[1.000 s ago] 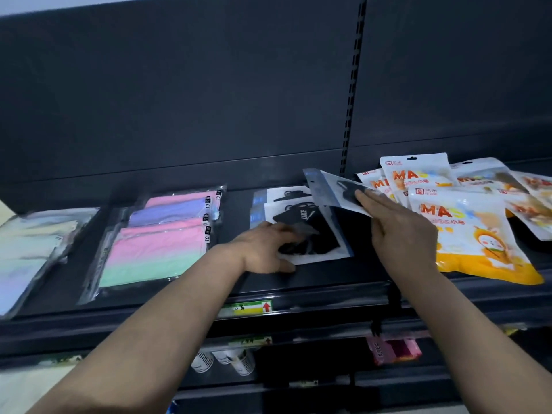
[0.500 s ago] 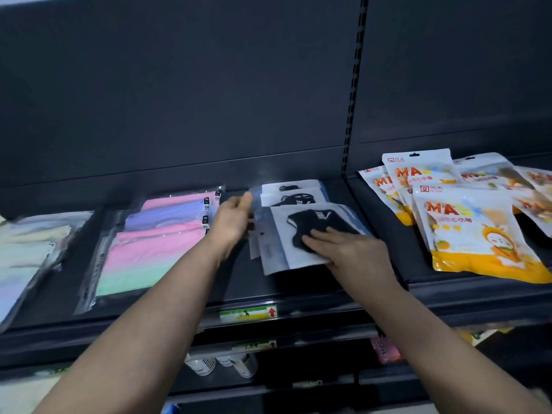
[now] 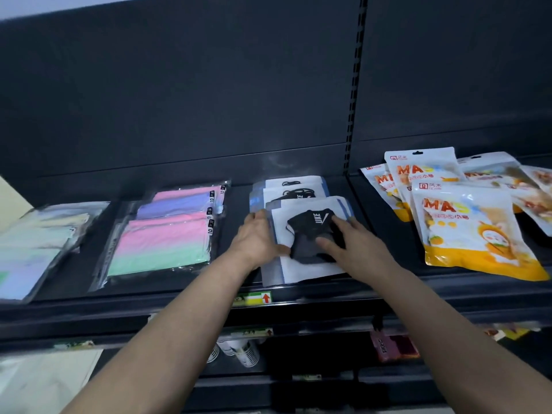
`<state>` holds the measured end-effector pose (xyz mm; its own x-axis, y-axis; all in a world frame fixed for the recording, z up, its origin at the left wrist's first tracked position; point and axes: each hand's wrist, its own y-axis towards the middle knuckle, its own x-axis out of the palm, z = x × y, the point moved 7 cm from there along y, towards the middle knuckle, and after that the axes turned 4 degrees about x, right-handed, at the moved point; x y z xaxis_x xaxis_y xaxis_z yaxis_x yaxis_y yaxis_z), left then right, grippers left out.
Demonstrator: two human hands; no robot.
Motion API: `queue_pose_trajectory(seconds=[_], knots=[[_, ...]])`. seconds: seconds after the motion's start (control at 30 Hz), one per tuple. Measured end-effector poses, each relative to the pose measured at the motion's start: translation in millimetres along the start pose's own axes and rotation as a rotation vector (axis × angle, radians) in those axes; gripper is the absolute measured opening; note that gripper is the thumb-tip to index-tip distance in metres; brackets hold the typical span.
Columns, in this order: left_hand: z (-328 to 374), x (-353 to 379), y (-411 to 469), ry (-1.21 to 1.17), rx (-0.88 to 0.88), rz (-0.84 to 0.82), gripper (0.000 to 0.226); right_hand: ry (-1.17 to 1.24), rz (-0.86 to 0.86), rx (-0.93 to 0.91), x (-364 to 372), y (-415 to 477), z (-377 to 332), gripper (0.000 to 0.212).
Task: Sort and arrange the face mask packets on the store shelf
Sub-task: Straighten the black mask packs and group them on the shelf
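Top black mask packet (image 3: 298, 264) lies on its stack (image 3: 294, 188), mid-shelf (image 3: 179, 297) near the front edge. Left hand (image 3: 257, 239) lies flat against its left side and right hand (image 3: 355, 245) is spread flat on top; neither grips. Judged light, floppy, slick film: best squared by the edges. Stack largely covered, count indeterminate; print blurred.

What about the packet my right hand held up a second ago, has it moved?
Yes. The packet came down and now lies flat atop the black mask stack, near the shelf front edge, right hand resting on it.
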<state>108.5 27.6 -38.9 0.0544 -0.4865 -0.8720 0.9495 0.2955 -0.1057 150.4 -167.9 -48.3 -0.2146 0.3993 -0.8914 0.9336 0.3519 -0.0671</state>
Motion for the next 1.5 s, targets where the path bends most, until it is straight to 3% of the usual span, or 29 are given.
queue_pose_trajectory(seconds=[0.1,0.2,0.47,0.53,0.67,0.73,0.83,0.97,1.23,1.4,1.5], knots=[[-12,-3,-2,0.021,-0.007,-0.005,0.081,0.126,-0.029,-0.006,3,10,-9,0.081],[-25,-8,-5,-0.113,-0.037,0.029,0.079,0.168,-0.026,-0.019,6,12,-26,0.078],[-17,-1,-14,-0.068,0.038,-0.146,0.099,-0.088,-0.150,0.010,18,-13,-27,0.095],[-12,0,-16,-0.050,0.061,-0.179,0.102,-0.099,-0.146,-0.017,17,-21,-28,0.088],[-4,2,-16,0.077,0.125,-0.232,0.081,0.053,-0.022,-0.013,3,-21,-27,0.061],[-2,2,-11,0.102,0.138,-0.234,0.078,0.143,0.010,0.045,-2,-10,-25,0.066],[-1,7,-3,0.158,0.170,-0.247,0.092,0.155,-0.057,0.109,2,11,-28,0.073],[-3,4,10,0.185,0.156,-0.265,0.098,0.039,-0.071,0.081,9,23,-33,0.056],[19,7,-10,0.289,0.318,-0.310,0.090,-0.025,-0.086,0.032,16,-2,-23,0.083],[17,4,-3,0.334,0.272,-0.314,0.095,-0.016,-0.140,0.024,16,2,-24,0.073],[23,-2,-2,0.347,0.278,-0.301,0.087,-0.027,-0.115,0.012,11,2,-26,0.063]])
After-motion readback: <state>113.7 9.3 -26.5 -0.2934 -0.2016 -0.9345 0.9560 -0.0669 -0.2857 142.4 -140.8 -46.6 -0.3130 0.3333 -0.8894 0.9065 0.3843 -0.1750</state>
